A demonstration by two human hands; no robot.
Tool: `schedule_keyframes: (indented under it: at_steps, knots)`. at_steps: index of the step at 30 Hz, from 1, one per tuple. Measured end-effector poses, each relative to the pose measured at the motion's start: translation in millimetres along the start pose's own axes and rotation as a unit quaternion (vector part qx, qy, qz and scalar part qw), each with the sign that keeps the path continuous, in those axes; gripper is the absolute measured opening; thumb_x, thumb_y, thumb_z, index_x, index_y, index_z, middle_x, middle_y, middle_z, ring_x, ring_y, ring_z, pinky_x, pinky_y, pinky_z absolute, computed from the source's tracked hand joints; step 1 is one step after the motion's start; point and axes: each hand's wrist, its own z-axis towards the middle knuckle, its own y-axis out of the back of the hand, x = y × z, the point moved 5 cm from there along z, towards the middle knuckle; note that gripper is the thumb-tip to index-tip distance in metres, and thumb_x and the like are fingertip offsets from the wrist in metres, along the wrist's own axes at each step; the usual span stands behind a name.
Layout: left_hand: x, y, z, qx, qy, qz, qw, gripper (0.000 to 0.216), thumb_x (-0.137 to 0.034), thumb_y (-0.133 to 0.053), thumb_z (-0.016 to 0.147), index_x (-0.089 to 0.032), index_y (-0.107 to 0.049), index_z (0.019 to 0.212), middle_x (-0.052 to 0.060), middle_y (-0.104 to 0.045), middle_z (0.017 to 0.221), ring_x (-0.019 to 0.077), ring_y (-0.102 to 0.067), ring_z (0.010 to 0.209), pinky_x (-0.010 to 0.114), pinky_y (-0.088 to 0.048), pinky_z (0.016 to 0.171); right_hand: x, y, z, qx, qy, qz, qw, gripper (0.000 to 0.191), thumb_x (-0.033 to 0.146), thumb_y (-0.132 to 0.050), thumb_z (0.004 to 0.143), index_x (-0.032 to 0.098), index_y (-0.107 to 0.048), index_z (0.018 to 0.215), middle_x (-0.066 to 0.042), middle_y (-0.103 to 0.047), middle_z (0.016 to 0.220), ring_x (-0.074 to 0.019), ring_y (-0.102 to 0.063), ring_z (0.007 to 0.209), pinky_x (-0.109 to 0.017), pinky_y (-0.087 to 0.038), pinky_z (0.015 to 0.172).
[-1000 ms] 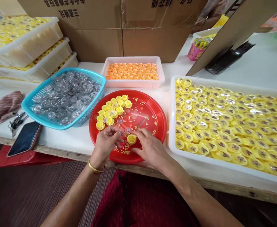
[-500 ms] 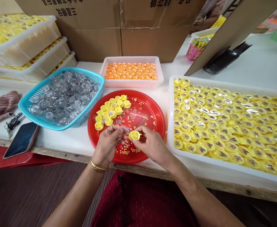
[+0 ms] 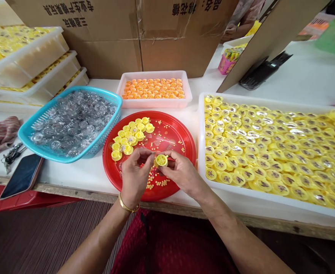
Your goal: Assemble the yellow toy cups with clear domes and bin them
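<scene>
Over the near half of a red round tray, both my hands meet. My right hand pinches a small yellow cup with tiny beads inside. My left hand is closed beside the cup, fingertips touching its rim; it seems to pinch a clear lid, though I cannot make it out. A cluster of yellow cups lies on the tray's far left, and small yellow beads are scattered over it.
A blue basket of clear lids stands left. A white tray of orange pieces sits behind. A big white tray of finished yellow cups fills the right. Stacked trays, a phone, keys and cardboard boxes surround them.
My right hand picked the yellow cup up off the red tray and raised it. My left hand closed in until its fingertips reached the cup.
</scene>
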Motion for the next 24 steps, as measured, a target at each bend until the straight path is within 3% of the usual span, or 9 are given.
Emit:
schedule_keyframes:
  at_steps: [4, 7, 10, 16, 24]
  knots:
    - [-19.4, -1.1, -13.2, 0.052, -0.205, 0.153, 0.965, 0.016, -0.012, -0.061, 0.085, -0.02, -0.067, 0.097, 0.004, -0.071, 0.092, 0.0142, -0.066, 0.084, 0.028, -0.053, 0.078, 2.1, 5.2, 1.7, 0.005, 0.015, -0.004, 1.0, 0.026, 0.024, -0.065, 0.078, 0.018, -0.058, 0.102, -0.001, -0.065, 0.086, -0.0157, -0.065, 0.076, -0.025, -0.054, 0.069]
    - [-23.5, -1.3, -19.0, 0.073, -0.254, 0.177, 0.948, 0.022, -0.013, -0.063, 0.084, -0.02, -0.067, 0.104, 0.008, -0.071, 0.101, 0.0167, -0.066, 0.091, 0.031, -0.053, 0.081, 4.4, 5.1, 2.2, 0.023, 0.027, 0.005, 0.999, 0.023, 0.022, -0.063, 0.08, 0.019, -0.056, 0.102, -0.001, -0.065, 0.088, -0.0157, -0.065, 0.079, -0.025, -0.053, 0.071]
    - [-24.9, -0.7, -18.6, 0.057, -0.23, 0.158, 0.959, 0.021, -0.017, -0.069, 0.08, -0.022, -0.069, 0.1, 0.006, -0.072, 0.097, 0.0178, -0.066, 0.086, 0.032, -0.053, 0.079, 8.2, 1.6, 0.9, 0.035, 0.044, -0.003, 0.998, 0.024, 0.021, -0.064, 0.079, 0.019, -0.056, 0.101, -0.001, -0.064, 0.09, -0.016, -0.064, 0.084, -0.023, -0.052, 0.071]
    - [-19.2, 0.5, -17.8, 0.012, -0.082, 0.071, 0.994, 0.024, -0.019, -0.079, 0.068, -0.027, -0.073, 0.091, 0.003, -0.071, 0.089, 0.0199, -0.062, 0.081, 0.034, -0.049, 0.084, 11.1, -2.2, -3.3, 0.012, 0.058, -0.06, 0.996, 0.025, 0.015, -0.057, 0.08, 0.019, -0.058, 0.105, -0.003, -0.065, 0.095, -0.0161, -0.064, 0.085, -0.024, -0.051, 0.072]
    - [-10.8, 1.4, -22.8, -0.012, -0.033, 0.054, 0.998, 0.039, -0.02, -0.078, 0.069, -0.025, -0.066, 0.106, 0.004, -0.068, 0.097, 0.0182, -0.062, 0.086, 0.033, -0.049, 0.085, 6.5, -1.9, -1.9, 0.012, 0.046, -0.048, 0.998, 0.029, 0.013, -0.056, 0.079, 0.019, -0.059, 0.107, -0.005, -0.066, 0.098, -0.0186, -0.065, 0.091, -0.027, -0.053, 0.076]
